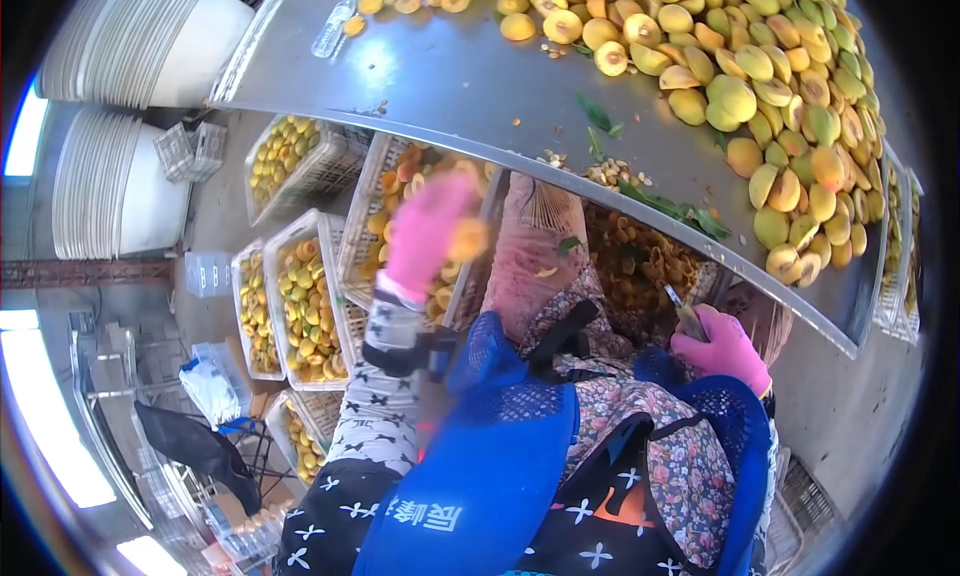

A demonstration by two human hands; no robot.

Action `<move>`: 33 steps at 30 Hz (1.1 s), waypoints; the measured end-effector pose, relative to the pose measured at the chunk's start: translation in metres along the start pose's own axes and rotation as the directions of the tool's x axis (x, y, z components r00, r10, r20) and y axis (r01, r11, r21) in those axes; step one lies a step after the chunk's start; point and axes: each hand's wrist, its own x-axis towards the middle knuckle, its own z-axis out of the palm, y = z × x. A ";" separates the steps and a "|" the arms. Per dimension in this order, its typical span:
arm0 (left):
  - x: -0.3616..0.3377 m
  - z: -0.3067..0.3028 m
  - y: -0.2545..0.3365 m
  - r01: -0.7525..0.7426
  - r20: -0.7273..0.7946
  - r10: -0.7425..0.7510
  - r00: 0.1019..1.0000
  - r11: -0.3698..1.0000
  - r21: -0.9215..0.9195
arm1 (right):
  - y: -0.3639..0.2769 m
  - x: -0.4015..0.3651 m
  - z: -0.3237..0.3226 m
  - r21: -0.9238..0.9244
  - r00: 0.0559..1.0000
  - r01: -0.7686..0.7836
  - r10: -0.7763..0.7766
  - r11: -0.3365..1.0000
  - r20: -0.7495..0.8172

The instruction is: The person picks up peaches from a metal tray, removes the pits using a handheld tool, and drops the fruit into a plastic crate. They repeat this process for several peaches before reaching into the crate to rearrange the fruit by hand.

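Note:
My left hand (435, 231), in a pink glove and blurred by motion, is over a crate of cut fruit (405, 176) below the table's edge. A blurred orange fruit piece (468, 239) shows at its fingers; whether they grip it cannot be made out. My right hand (725, 348), also pink-gloved, is closed around the handle of a small knife (686, 312) near my lap, its blade pointing up and left. Halved yellow and green fruit (760, 96) lies heaped on the metal table (450, 86), with leaves and loose pits near the edge.
White crates of fruit (310, 311) stand on the floor at the left. Stacked white tubs (100, 186) are behind them. A plastic bottle (334, 26) lies on the table. Another container of fruit pieces (640, 266) sits under the table edge, by my legs.

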 end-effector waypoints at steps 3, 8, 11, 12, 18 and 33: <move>0.023 -0.017 -0.011 0.264 -0.171 -0.720 0.672 0.449 -0.854 | -0.010 0.014 -0.002 0.332 0.971 -0.224 0.238 0.916 -0.002; 0.153 0.036 0.008 0.346 -0.060 -0.544 0.837 0.613 -0.711 | -0.042 0.034 -0.018 0.275 0.930 -0.364 0.362 0.890 0.060; 0.238 0.121 -0.029 0.210 -0.186 -0.408 0.894 0.748 -0.630 | -0.040 0.026 -0.017 0.240 0.902 -0.420 0.431 0.875 0.010; 0.262 0.127 -0.026 0.225 -0.165 -0.391 0.905 0.771 -0.596 | -0.042 0.023 -0.020 0.234 0.888 -0.447 0.460 0.863 0.001; 0.301 0.160 -0.035 0.494 0.181 -0.471 0.864 0.719 -0.488 | -0.035 0.021 -0.025 0.216 0.897 -0.408 0.434 0.887 -0.085; 0.099 0.048 0.172 0.481 0.501 0.033 0.865 -0.339 -0.808 | -0.066 0.084 -0.032 0.407 0.826 0.084 0.165 0.909 -0.539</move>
